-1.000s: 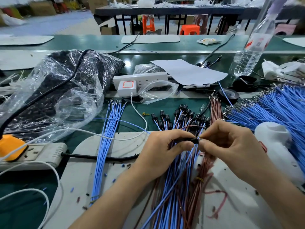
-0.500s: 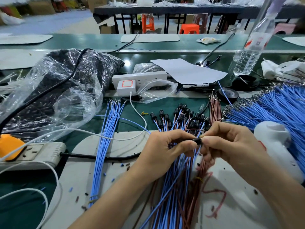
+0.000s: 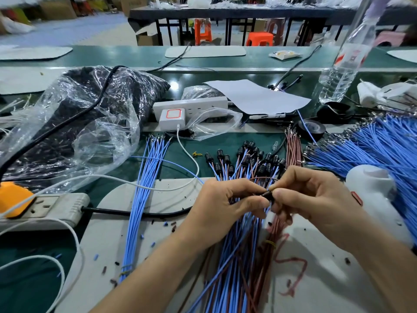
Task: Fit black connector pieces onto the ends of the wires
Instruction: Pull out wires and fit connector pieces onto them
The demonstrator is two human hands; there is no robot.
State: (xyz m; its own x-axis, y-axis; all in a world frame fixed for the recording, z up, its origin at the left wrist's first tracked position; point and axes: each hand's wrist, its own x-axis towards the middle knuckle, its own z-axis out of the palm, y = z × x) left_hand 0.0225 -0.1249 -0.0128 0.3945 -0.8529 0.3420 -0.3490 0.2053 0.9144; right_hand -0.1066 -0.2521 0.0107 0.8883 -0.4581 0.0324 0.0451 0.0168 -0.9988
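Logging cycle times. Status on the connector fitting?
Left hand and right hand both pinching one black connector. Held above wire bundle. Seated or not, cannot tell. Nothing blocking the hands.

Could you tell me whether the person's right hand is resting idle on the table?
No, the right hand and the left hand both pinch a black connector piece above the wire bundle.

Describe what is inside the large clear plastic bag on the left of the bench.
The clear plastic bag holds a dark heaped mass; a black cable runs over the bag. Glare and creases hide the single pieces, so what they are cannot be told.
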